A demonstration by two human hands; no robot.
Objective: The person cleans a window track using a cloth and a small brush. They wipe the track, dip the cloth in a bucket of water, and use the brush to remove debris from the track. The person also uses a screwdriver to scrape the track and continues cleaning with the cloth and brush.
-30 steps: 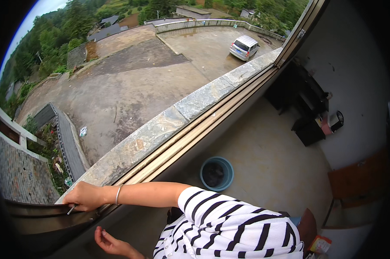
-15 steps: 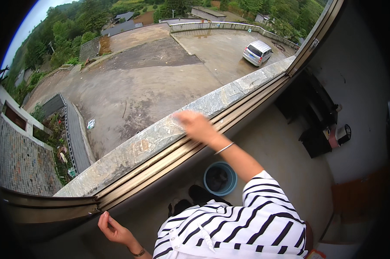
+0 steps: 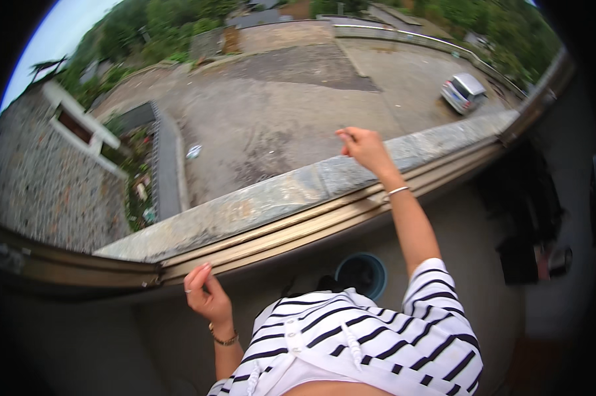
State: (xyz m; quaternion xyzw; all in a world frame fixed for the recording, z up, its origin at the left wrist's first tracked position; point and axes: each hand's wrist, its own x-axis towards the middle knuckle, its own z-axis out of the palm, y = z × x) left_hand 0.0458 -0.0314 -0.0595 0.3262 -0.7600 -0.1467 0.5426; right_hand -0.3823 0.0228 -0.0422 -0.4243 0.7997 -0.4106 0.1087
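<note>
My right hand (image 3: 365,149), with a bracelet at its wrist, is held out over the grey stone window ledge (image 3: 298,185). Its fingers are bent and pressed together; whatever they pinch, if anything, is too small to make out. Close to the left end of the metal window track (image 3: 271,241), my left hand (image 3: 207,296) is raised with its fingers drawn together and no object visible in them. A ring and a watch-like band show on that hand and wrist. Whether its fingertips touch the track I cannot tell.
Below the track, on the floor, stands a blue bucket (image 3: 377,277) with something dark inside. Dark furniture (image 3: 522,198) is at the right. Beyond the ledge lies a concrete yard (image 3: 245,125) with a silver van (image 3: 464,92) and a brick wall (image 3: 54,178).
My right hand, blurred by motion over the ledge before, now shows bent fingers farther out. My left hand has risen toward the track. The whole view has turned and shifted.
</note>
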